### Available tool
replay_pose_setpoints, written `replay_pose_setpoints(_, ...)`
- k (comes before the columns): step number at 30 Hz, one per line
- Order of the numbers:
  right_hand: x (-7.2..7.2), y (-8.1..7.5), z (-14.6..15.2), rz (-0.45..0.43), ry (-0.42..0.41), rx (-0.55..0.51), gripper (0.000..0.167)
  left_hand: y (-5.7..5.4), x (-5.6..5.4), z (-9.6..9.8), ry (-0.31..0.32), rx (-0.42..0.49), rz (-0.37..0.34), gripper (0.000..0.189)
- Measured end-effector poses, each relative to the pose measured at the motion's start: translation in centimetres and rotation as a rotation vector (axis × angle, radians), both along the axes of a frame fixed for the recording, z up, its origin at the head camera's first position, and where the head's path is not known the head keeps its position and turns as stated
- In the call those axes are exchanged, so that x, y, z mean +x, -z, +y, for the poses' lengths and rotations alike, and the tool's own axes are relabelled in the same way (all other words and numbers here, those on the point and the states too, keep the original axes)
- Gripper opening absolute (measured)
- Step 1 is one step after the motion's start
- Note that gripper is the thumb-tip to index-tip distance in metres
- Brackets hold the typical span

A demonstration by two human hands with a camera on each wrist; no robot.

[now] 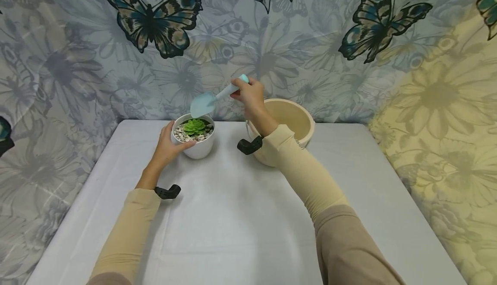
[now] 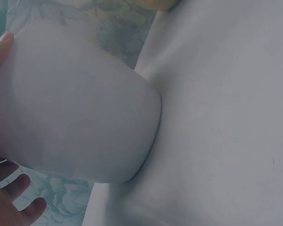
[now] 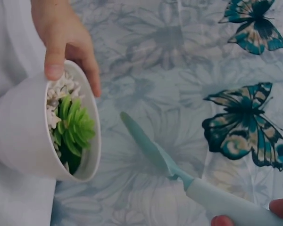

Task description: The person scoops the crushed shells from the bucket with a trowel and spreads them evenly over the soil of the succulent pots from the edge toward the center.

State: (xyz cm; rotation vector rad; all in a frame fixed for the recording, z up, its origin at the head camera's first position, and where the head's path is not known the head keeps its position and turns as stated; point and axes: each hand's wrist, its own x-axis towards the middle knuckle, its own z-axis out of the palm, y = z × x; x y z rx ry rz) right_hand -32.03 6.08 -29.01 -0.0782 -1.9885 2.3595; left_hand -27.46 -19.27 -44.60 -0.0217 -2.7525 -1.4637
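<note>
A patterned backdrop (image 1: 435,103) with large butterflies (image 1: 149,21) printed on it rises behind a table (image 1: 217,224) covered in white cloth. Over the table reach 2 arms in pale sleeves (image 1: 310,177), the right forearm passing in front of a cream bucket (image 1: 289,111). Left of the bucket and well apart from it, near the table's back edge, is a smaller white pot (image 1: 199,150). The left hand (image 1: 167,147) is clamped on this pot at its left side, thumb over the near rim and fingers spread around the wall. The right hand (image 1: 252,95), raised beside the bucket's rim, pinches the handle of a pale blue trowel (image 3: 200,192) between thumb and fingers. The trowel's blade points toward the white pot, in the air near its back rim, apart from the plant. A black device (image 1: 168,192) sits at each wrist, 2 in all. Inside the white pot is 1 green succulent (image 3: 74,125), ringed by small whitish pebbles (image 1: 182,134).
</note>
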Motion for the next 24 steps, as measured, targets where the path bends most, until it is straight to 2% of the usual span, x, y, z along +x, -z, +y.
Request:
replay_pose_setpoints(7,0.1,0.0,0.7,0.015,0.010,-0.028,0.019,-0.7,0.1,0.0,0.017,-0.040,-0.005,0.115)
replay_pose_setpoints(14,0.4,-0.2,2.0,0.031,0.042,-0.011,0.017,-1.6,-0.1,0.5,0.044,-0.082,-0.003,0.115)
replay_pose_setpoints(19,0.1,-0.1,2.9,0.024,0.059,-0.039,0.009,-2.2,-0.2,0.8,0.034,-0.096,0.023,0.111)
replay_pose_setpoints(24,-0.3,-0.1,4.2,0.032,0.077,-0.064,0.013,-2.7,-0.2,1.0,0.037,-0.075,0.051,0.107)
